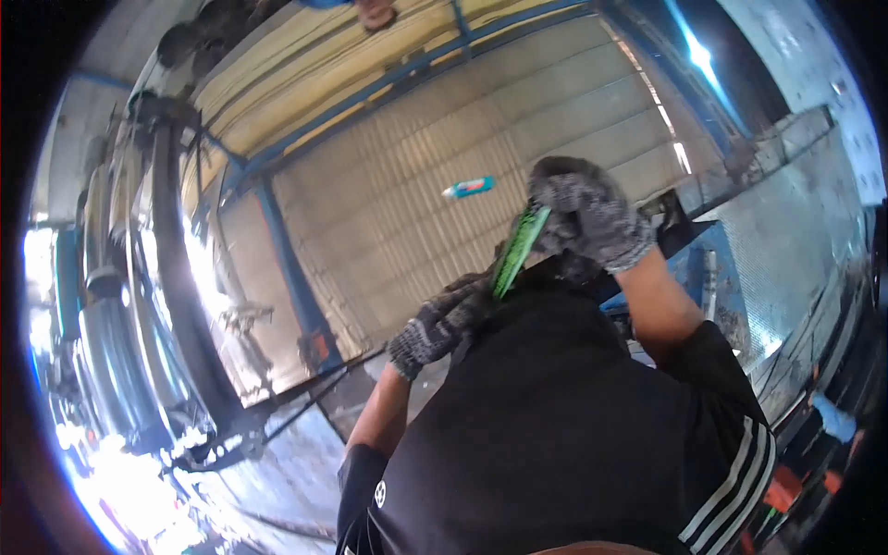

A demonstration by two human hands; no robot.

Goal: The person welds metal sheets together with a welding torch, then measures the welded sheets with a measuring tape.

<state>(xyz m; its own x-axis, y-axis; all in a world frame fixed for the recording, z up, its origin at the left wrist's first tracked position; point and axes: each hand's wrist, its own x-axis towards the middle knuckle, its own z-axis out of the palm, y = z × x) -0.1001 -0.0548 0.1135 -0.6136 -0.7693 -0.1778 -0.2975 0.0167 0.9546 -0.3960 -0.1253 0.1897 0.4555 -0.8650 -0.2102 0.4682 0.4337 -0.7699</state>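
Note:
A narrow green strip (520, 252) with dark markings along one side slants between my two gloved hands. My right hand (592, 211), in a grey and black knit glove, is closed around its upper end. In a matching glove, my left hand (442, 322) reaches the strip's lower end with fingers bent. Its fingertips are dark and partly blurred there. Beyond the hands, a small teal tube (468, 187) with a pale tip lies on a large ribbed tan sheet (388, 213).
Blue metal bars (289, 264) frame the sheet. Long metal profiles (116, 342) stand at left beside a dark post (176, 250). To the right are a blue metal part (694, 277) and a shiny metal surface (795, 222). Part of another person (375, 13) shows at the top.

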